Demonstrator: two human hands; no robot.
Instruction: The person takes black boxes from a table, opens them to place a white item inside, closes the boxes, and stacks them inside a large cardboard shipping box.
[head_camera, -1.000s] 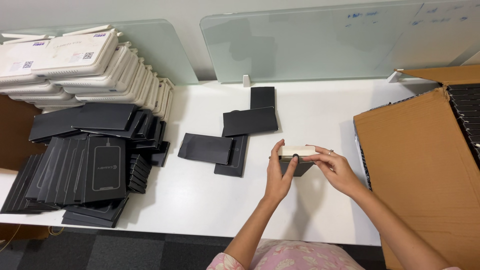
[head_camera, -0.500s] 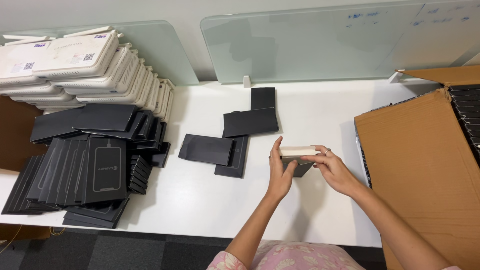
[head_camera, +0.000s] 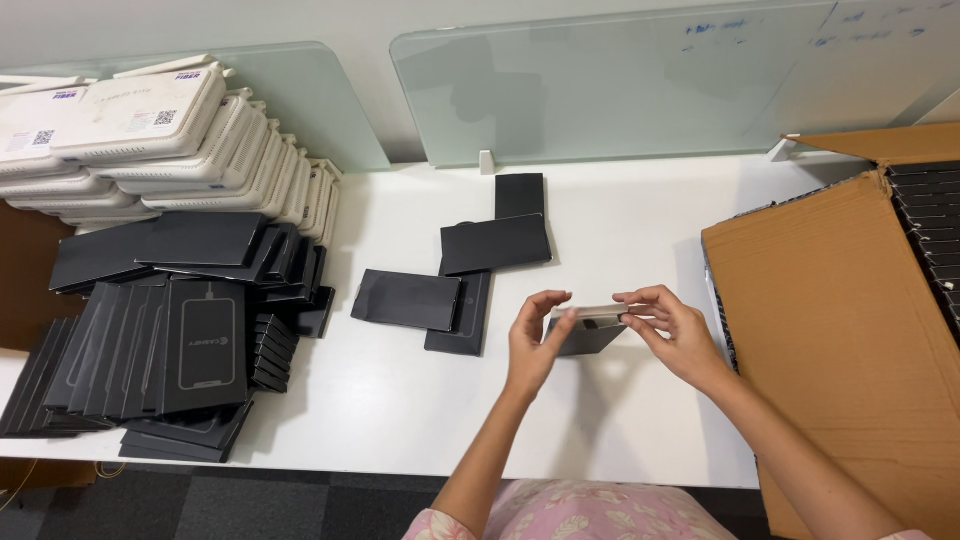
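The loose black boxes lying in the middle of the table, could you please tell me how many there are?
4: one by the glass divider, one lying crosswise below it, one further left, and one partly covered beneath those two. More may be hidden underneath.

White table (head_camera: 620, 200), black flat boxes (head_camera: 190, 340), white stacked devices (head_camera: 150, 130), brown cardboard carton (head_camera: 830, 330), pink floral sleeve (head_camera: 590, 515)

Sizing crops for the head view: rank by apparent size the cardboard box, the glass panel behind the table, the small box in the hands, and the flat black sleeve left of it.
1-2. Glass panel and cardboard box: alike; the box is cut off by the frame.
3. Black sleeve.
4. Small box, partly hidden by the left hand and right hand.
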